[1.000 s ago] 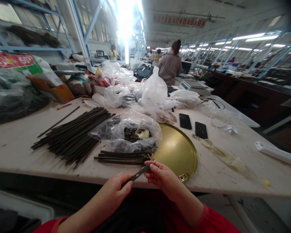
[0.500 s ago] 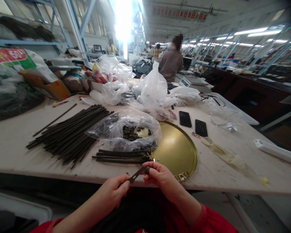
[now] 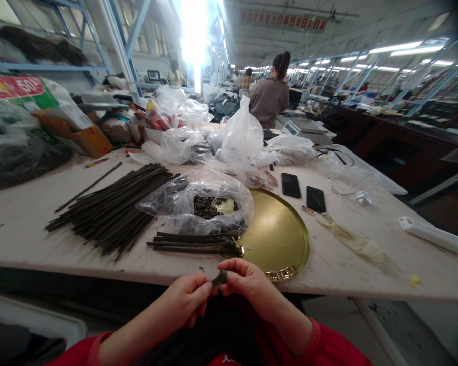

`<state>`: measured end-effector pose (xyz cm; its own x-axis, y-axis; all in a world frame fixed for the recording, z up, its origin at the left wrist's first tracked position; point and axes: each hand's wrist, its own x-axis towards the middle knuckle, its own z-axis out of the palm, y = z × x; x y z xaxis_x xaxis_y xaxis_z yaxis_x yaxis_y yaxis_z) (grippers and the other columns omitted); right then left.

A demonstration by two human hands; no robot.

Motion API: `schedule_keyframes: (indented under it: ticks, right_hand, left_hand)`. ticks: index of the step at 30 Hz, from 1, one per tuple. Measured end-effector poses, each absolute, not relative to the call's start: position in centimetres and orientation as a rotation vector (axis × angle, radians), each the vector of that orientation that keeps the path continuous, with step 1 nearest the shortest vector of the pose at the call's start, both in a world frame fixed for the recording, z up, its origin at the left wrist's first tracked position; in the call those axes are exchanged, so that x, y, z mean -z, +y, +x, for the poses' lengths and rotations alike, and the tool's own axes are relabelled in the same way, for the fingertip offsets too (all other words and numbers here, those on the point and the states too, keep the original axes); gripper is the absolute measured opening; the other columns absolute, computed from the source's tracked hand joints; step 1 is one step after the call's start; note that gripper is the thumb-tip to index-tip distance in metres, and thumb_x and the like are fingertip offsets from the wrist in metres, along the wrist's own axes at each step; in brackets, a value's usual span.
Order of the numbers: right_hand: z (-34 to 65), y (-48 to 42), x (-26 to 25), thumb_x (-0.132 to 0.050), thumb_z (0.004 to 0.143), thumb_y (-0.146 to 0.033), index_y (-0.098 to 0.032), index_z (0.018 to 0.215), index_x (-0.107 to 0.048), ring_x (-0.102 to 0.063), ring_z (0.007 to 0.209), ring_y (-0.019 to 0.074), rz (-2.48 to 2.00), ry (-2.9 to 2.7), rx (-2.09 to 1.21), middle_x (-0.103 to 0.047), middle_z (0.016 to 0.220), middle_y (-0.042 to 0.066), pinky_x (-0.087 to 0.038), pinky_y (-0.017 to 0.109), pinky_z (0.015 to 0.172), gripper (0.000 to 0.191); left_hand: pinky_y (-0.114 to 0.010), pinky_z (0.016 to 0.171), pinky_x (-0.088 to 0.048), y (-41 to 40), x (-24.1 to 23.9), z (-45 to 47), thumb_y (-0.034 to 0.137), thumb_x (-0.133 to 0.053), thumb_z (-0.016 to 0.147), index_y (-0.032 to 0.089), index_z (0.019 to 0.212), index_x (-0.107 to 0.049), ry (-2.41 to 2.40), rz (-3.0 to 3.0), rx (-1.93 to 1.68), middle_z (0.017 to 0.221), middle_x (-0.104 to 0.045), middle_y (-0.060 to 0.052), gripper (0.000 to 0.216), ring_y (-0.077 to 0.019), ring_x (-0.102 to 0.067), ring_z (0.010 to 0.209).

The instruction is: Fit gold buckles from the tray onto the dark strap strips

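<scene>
Just past the table's front edge, my left hand [image 3: 193, 296] is closed around a dark strap [image 3: 217, 279] whose short end shows between my hands. At that end, the thumb and fingers of my right hand [image 3: 248, 279] pinch a small dark loop [image 3: 224, 275]. I cannot tell whether the strap passes through it. Beyond my hands lie several dark straps [image 3: 191, 245] with gold metal pieces at their right ends. A clear plastic bag [image 3: 164, 206] lies open, with small dark pieces [image 3: 206, 206] inside. Gold buckles [image 3: 282, 274] line the near rim of a round gold tray [image 3: 278, 229].
A large fan of dark straps [image 3: 110, 208] covers the table's left side. Two phones [image 3: 291, 185], a yellowish glove-like piece [image 3: 351, 236] and a white bar-shaped device [image 3: 435, 235] lie right. White plastic bags [image 3: 238, 132] and a scale [image 3: 305, 130] stand behind. A person [image 3: 270, 96] is farther back.
My hands have drawn closer together, and the slotted part of the strap is now covered. The right hand's loop now meets the strap end. The person behind has turned their head.
</scene>
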<state>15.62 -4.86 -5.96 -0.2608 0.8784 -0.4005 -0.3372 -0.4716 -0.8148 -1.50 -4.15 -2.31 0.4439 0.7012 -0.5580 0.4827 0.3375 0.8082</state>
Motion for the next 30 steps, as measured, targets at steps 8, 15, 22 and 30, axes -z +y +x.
schedule_keyframes:
  ticks: [8, 15, 22, 30]
  right_hand:
    - [15.4, -5.1, 6.4, -0.065, 0.068, -0.039, -0.015, 0.082, -0.065, -0.054, 0.053, 0.0095, -1.211, -1.014, -1.682, -0.061, 0.058, -0.002, -0.042, 0.023, 0.056, 0.028]
    - [15.0, -5.4, 5.9, -0.073, 0.061, -0.034, -0.016, 0.078, -0.065, -0.05, 0.052, 0.0087, -1.167, -0.983, -1.662, -0.057, 0.057, -0.005, -0.04, 0.023, 0.055, 0.026]
    - [15.3, -5.3, 5.7, -0.073, 0.061, -0.032, -0.015, 0.078, -0.064, -0.048, 0.052, 0.0079, -1.145, -0.802, -1.669, -0.056, 0.056, -0.005, -0.037, 0.021, 0.055, 0.025]
    - [18.7, -6.3, 4.9, -0.059, 0.076, -0.029, -0.02, 0.091, -0.064, -0.054, 0.08, 0.0174, -1.411, -1.662, -1.196, -0.06, 0.086, 0.003, -0.04, 0.027, 0.071, 0.018]
  left_hand:
    - [-0.018, 0.043, -0.026, -4.1, 2.6, -1.2, 0.032, -0.04, 0.08, 0.016, 0.065, -0.053, 1.194, 1.553, -0.27, 0.048, -0.041, 0.006, 0.025, -0.0095, -0.036, 0.045]
    - [-0.018, 0.041, -0.029, -4.3, 2.8, -0.7, 0.035, -0.04, 0.082, 0.018, 0.067, -0.054, 1.217, 1.59, -0.323, 0.051, -0.046, 0.006, 0.026, -0.009, -0.041, 0.041]
    - [-0.019, 0.046, -0.036, -4.6, 5.4, -1.9, 0.045, -0.037, 0.085, 0.018, 0.128, -0.034, 1.159, 1.471, -0.374, 0.048, -0.049, 0.008, 0.051, -0.0122, -0.046, 0.044]
    - [-0.027, 0.082, -0.044, -3.1, 4.8, -2.3, 0.05, -0.054, 0.074, 0.023, 0.094, -0.063, 1.116, 1.34, -0.432, 0.088, -0.068, -0.001, 0.035, -0.0252, -0.058, 0.091]
